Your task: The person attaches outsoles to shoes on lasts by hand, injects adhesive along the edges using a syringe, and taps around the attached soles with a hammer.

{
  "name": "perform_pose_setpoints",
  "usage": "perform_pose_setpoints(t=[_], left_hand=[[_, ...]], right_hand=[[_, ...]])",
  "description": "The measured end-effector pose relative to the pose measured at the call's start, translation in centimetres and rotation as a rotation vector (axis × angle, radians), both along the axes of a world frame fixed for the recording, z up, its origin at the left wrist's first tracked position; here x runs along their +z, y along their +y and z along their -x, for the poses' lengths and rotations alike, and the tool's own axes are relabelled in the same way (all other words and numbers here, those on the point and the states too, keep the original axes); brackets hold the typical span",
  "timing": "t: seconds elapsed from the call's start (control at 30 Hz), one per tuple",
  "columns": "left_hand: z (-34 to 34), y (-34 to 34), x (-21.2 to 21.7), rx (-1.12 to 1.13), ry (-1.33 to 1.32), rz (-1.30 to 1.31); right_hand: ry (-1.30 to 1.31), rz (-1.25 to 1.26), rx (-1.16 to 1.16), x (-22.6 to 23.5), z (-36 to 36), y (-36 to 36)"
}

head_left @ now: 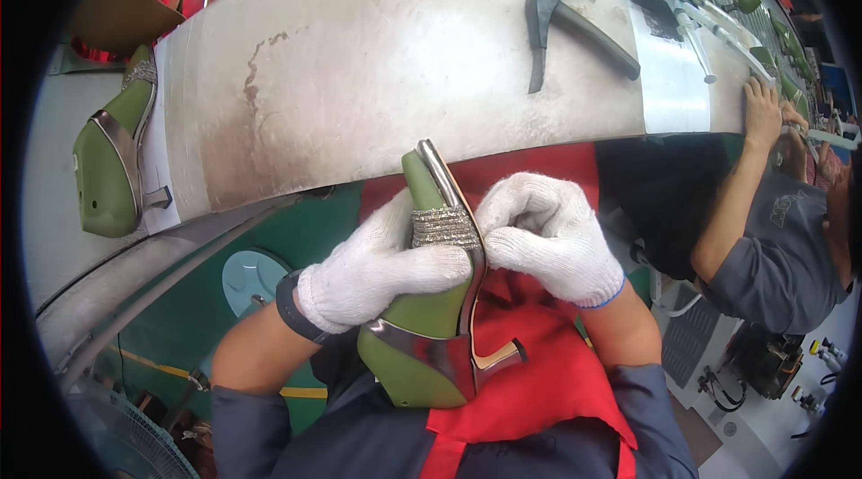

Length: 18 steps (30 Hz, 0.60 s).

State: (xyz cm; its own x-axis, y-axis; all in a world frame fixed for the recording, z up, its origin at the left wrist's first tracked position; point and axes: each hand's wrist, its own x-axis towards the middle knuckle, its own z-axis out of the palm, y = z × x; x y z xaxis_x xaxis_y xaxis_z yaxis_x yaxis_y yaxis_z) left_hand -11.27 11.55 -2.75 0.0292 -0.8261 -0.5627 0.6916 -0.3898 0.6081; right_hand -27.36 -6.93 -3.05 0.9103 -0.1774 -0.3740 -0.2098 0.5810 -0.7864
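My left hand (377, 268) and right hand (548, 232) each had a closed grip on the shoe (431, 308); stiff, light, best held beside its glittery strap (444, 228).

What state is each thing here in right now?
Left hand: gloved, gripping the shoe's side and strap.
Right hand: gloved, fingers curled against the sole edge.
Green last with heeled sandal: held above the lap, toe pointing away.
Glittery strap: wrapped across the last.
Second shoe on a green last: lying on the belt, untouched.
Hammer: lying flat on the belt, unheld.
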Motion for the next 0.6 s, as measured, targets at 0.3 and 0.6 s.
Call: perform_pose_setpoints(t=[0.3,0.6], left_hand=[[-0.5,-0.7,0.7,-0.051,-0.068,-0.049],[-0.5,-0.3,1.1,0.017,-0.048,-0.002]], right_hand=[[0.152,0.220,0.196,1.0,-0.7,-2.3],[0.125,0.441,0.377,1.9,-0.2,-2.0]])
